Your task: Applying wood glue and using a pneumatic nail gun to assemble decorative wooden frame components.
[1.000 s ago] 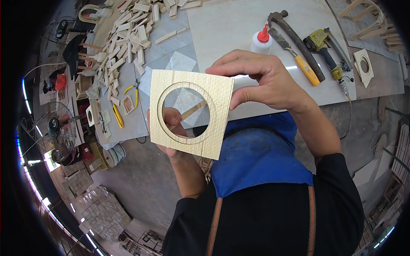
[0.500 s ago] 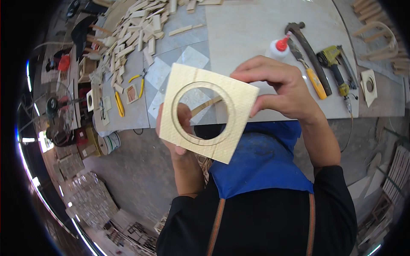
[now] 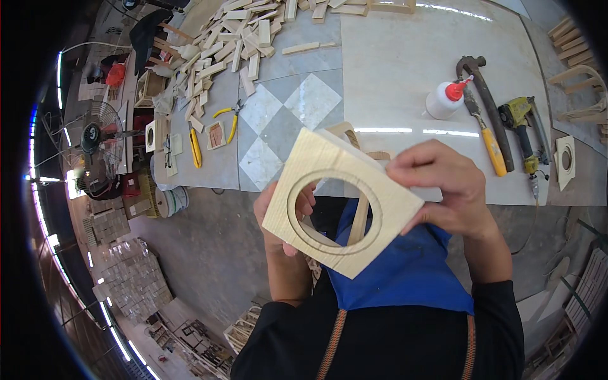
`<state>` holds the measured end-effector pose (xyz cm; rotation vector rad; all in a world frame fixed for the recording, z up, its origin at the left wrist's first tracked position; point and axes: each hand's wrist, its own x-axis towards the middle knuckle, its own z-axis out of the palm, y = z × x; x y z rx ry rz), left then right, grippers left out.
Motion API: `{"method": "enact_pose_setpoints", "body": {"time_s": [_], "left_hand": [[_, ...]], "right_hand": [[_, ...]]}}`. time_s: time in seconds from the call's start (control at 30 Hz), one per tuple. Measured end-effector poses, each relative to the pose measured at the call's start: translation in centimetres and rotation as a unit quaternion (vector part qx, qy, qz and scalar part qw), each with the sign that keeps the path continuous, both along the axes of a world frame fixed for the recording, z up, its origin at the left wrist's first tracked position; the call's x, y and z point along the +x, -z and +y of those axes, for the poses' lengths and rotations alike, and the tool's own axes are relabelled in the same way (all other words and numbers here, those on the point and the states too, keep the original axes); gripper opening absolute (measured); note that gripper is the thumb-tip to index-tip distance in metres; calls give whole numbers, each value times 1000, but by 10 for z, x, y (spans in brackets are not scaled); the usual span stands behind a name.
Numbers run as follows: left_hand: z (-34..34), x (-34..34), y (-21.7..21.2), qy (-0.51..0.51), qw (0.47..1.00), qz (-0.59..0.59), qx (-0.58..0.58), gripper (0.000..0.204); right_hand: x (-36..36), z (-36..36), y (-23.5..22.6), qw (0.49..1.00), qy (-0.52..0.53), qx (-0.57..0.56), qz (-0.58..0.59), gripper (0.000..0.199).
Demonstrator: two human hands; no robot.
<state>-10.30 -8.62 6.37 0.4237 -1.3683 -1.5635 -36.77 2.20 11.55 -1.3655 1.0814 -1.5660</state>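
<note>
Above the table's near edge I hold a pale square wooden panel (image 3: 316, 158) with a large round hole through it and a stepped ring around the hole. My left hand (image 3: 271, 215) grips its left side, with some fingers showing through the hole. At the right corner, my right hand (image 3: 446, 187) pinches the panel between thumb and fingers. Curved wooden parts (image 3: 345, 131) show behind its upper edge, and a wooden strip (image 3: 359, 221) is seen through the hole. Whether these are joined to the panel I cannot tell.
A white glue bottle (image 3: 443, 101) with a red cap, a hammer (image 3: 487, 101), a yellow-handled chisel-like tool (image 3: 491, 149) and a yellow-green air tool (image 3: 520, 123) lie right. Left are pliers (image 3: 233, 123), a yellow cutter (image 3: 195, 149) and many wood blocks (image 3: 215, 57).
The panel has moved down and right in the picture and is turned and tilted, so its upper edge and curved parts behind it show. Both hands keep their hold.
</note>
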Motion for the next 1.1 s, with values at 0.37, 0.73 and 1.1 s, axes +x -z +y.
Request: {"method": "enact_pose_setpoints", "body": {"time_s": [0.37,0.73,1.1], "left_hand": [[3,27,4,63,996,-22,60,103],[11,17,-4,6,997,-15,79,97],[26,-8,-21,-47,990,-28,130,105]], "right_hand": [[2,15,-3,1000,-2,3,2,48],[2,15,2,1000,4,-7,6,48],[0,15,8,999,16,-26,-21,49]]}}
